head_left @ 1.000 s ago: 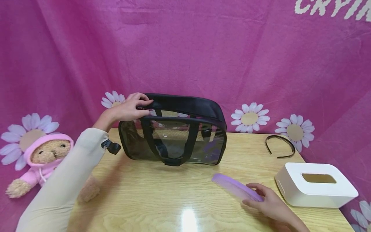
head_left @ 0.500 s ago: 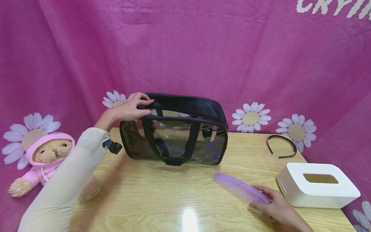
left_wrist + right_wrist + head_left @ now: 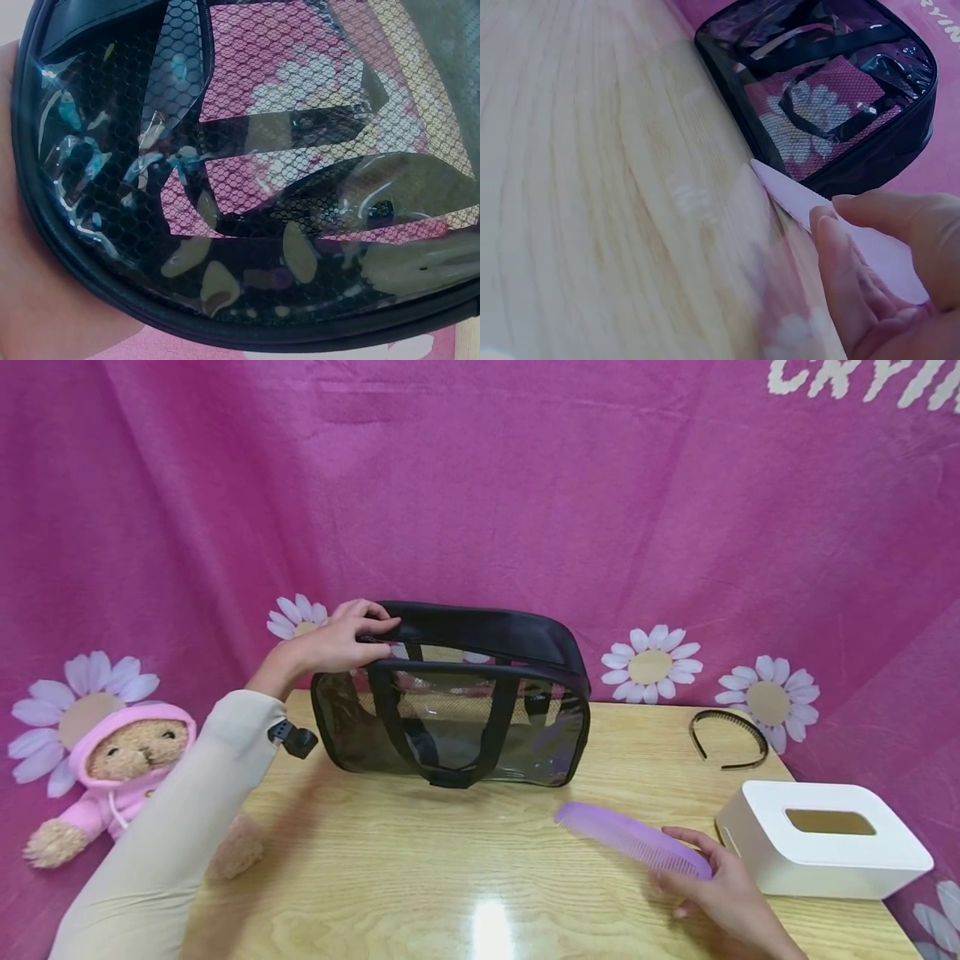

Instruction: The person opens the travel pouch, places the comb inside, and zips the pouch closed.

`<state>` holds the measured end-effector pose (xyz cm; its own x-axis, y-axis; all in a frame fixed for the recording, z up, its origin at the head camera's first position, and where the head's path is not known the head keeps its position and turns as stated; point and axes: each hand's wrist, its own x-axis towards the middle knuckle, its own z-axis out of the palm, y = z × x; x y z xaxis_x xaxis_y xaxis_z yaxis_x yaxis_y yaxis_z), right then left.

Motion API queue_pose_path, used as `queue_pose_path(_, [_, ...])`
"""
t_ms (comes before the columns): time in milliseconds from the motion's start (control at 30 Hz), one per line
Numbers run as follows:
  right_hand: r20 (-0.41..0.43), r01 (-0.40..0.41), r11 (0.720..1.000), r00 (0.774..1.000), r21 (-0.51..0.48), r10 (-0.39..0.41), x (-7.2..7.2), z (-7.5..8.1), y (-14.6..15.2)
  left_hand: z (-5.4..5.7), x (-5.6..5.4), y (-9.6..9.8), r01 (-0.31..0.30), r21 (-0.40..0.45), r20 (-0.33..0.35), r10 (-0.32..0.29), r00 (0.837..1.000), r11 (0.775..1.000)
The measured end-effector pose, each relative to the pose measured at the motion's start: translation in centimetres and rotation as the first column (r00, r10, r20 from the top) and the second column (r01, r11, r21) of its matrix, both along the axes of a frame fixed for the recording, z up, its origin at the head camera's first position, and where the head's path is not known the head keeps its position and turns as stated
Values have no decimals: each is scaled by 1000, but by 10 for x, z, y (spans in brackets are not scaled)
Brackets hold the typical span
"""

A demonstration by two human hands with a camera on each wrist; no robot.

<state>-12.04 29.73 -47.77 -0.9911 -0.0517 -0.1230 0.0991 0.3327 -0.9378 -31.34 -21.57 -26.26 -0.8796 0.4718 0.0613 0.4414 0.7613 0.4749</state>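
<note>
At the back of the table stands a see-through bag [image 3: 480, 631] with black trim, mesh and black handles; its top gapes along the front edge. My left hand [image 3: 337, 639] grips the upper left corner, fingers on the black top band and thumb lower at the opening. The left wrist view is filled by the bag's clear panel [image 3: 277, 259], with part of that hand at the left. In front of the bag to the right, my right hand [image 3: 723, 885] pinches one end of a purple comb [image 3: 622, 832]. The comb's free end points toward the bag.
A white tissue box [image 3: 825, 852] stands right of my right hand. Behind it lies a dark toothed headband [image 3: 727, 714]. A teddy bear [image 3: 131, 760] in a pink hoodie sits at the left, partly behind my left sleeve. A pink flowered cloth [image 3: 480, 485] hangs behind the table.
My right hand has shifted a little to the right with the comb, and the comb has turned slightly in its grip. The left hand stays on the bag.
</note>
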Motion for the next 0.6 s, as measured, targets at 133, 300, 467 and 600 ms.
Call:
queue_pose_path(133, [1,42,997,999,-63,-42,0,-1,-3,0,0,0,2,-1,-7,-2,1000,1000])
queue_pose_path(300, [-21,23,983,999,-182,-27,0,-4,-4,-1,-2,0,-7,4,-8,7,1000,1000])
queue_pose_path(467, [53,54,980,998,-191,-44,-1,-4,-7,-1,-2,0,0,-4,-5,0,1000,1000])
queue_pose_path(600, [140,81,978,989,-193,-54,-1,-3,-9,0,-2,0,1,-5,-3,-1,1000,1000])
